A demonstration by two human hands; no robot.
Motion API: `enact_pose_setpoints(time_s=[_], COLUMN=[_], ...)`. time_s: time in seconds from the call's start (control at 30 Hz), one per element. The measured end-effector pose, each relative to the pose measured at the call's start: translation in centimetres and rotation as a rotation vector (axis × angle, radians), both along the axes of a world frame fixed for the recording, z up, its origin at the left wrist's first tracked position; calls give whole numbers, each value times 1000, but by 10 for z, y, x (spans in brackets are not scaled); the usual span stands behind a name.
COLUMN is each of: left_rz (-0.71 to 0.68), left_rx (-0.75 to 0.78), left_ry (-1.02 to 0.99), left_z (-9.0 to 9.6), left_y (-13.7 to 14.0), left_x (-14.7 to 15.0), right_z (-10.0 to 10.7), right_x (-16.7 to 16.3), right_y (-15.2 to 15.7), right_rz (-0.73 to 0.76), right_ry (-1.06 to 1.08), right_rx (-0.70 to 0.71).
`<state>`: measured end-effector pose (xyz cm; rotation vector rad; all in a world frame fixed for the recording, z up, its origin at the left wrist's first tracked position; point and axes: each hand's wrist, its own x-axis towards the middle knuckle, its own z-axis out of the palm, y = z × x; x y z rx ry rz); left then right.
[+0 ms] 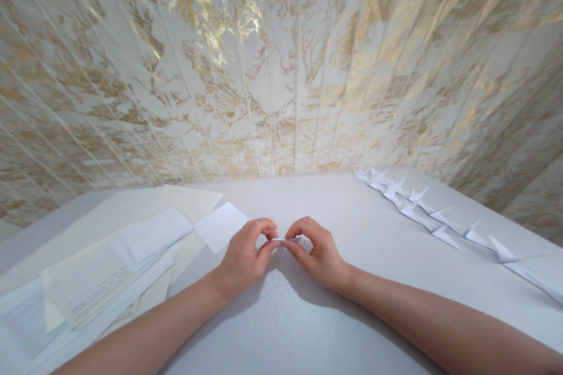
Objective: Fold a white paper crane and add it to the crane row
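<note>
Between my two hands, a small piece of folded white paper (280, 239) is held just above the white table, seen nearly edge-on. My left hand (246, 250) pinches its left end between thumb and fingers. At the other end, the thumb and fingers of my right hand (319, 253) are closed on the same paper, and a thin tip sticks out behind them. My fingertips cover much of it, so its exact folded shape cannot be made out. Just left of my left hand lies a flat white paper square (221, 227).
On the right, several folded paper cranes (413, 209) stand in two slanting rows on the table (299, 328). Loose sheets (92, 281), some printed, are spread at the left, with a stack of white paper (156, 234) on top. A gold-patterned curtain (272, 70) hangs behind the table.
</note>
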<state>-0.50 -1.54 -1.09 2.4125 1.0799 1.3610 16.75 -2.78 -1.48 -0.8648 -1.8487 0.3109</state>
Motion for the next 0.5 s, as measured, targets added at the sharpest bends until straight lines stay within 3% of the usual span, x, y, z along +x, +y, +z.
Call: enact_pose_setpoints(time_s=[0.3,0.4,0.5], left_rz=[-1,-21,9], left_rx=[-293,-407,-424], left_ry=[-223,-313,-329], left_z=[8,9,7], left_y=[1,2,2], left_x=[4,5,5], right_z=[-3,-4,-7], right_x=[4,5,3], right_y=[3,4,5], right_rz=[24,13,-6], right_ry=[92,114,147], right_rx=[13,-24,-111])
